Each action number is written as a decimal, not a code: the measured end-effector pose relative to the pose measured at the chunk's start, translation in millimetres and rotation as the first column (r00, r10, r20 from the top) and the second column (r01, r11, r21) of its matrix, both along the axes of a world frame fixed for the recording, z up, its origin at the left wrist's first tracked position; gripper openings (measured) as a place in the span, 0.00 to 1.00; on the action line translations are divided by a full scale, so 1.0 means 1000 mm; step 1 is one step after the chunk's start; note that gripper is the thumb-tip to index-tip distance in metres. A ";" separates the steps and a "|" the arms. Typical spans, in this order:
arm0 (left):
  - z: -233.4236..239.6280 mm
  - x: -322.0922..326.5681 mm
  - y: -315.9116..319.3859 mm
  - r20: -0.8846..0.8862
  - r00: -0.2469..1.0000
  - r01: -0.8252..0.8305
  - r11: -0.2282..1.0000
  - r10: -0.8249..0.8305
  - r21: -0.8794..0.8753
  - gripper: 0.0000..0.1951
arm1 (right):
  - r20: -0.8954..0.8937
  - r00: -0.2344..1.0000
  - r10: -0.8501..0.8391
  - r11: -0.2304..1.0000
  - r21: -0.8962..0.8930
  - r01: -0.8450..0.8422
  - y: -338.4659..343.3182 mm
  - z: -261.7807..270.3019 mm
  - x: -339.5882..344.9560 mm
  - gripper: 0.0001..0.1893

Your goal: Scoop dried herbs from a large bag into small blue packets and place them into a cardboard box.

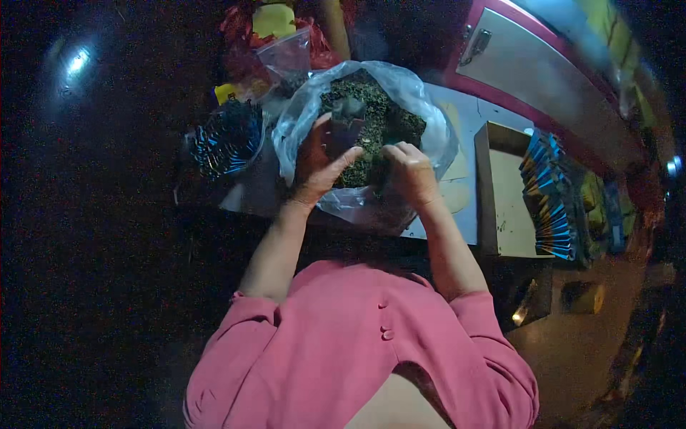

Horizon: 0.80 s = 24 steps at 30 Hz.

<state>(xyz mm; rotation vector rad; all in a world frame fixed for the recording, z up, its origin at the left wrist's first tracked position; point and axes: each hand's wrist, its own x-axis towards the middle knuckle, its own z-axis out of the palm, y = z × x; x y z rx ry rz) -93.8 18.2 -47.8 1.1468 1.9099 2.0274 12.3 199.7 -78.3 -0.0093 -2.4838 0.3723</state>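
A clear plastic bag [439, 134] with its rim rolled open stands in front of me, holding a heap of dark, dry, leaf-like flakes [370, 96]. My left hand [324, 166] is over the bag's left part, its thumb and fingers around a small dark packet [344, 126]. The top of this packet looks open and partly see-through. My right hand [410, 169] is at the right side of the heap with its fingers bent together and pointing down. Shadow hides its fingertips, and I cannot tell whether they hold anything.
An open cardboard box [485, 204] stands to the right, with a row of dark shiny packets [552, 198] along its right side. More such packets [225, 139] lie at the left. Beyond the bag are a clear zip bag [286, 53] and red plastic [238, 32]. A pink-framed panel [525, 64] lies at the upper right.
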 end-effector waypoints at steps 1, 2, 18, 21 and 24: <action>0.002 0.002 0.000 -0.004 1.000 0.007 1.000 -0.007 0.001 0.36 | -0.005 1.000 -0.015 0.998 -0.062 0.015 -0.002 0.009 0.001 0.13; 0.003 0.004 -0.001 -0.021 0.999 -0.024 0.999 0.023 -0.045 0.36 | -0.082 0.996 0.030 0.984 -0.171 -0.044 -0.003 0.023 0.002 0.14; 0.015 0.025 0.004 -0.539 0.841 -0.222 0.883 -0.041 -0.413 0.13 | -0.408 0.884 0.229 0.953 -0.093 -0.290 -0.032 0.105 0.013 0.06; 0.022 0.034 0.012 -0.476 0.873 -0.107 0.909 -0.108 -0.402 0.18 | -0.381 0.903 0.196 0.959 -0.118 -0.258 -0.026 0.112 0.035 0.06; 0.038 0.065 0.031 -0.174 0.973 0.126 0.982 -0.149 -0.138 0.27 | -0.340 0.933 0.120 0.984 -0.087 -0.159 -0.011 0.132 0.075 0.07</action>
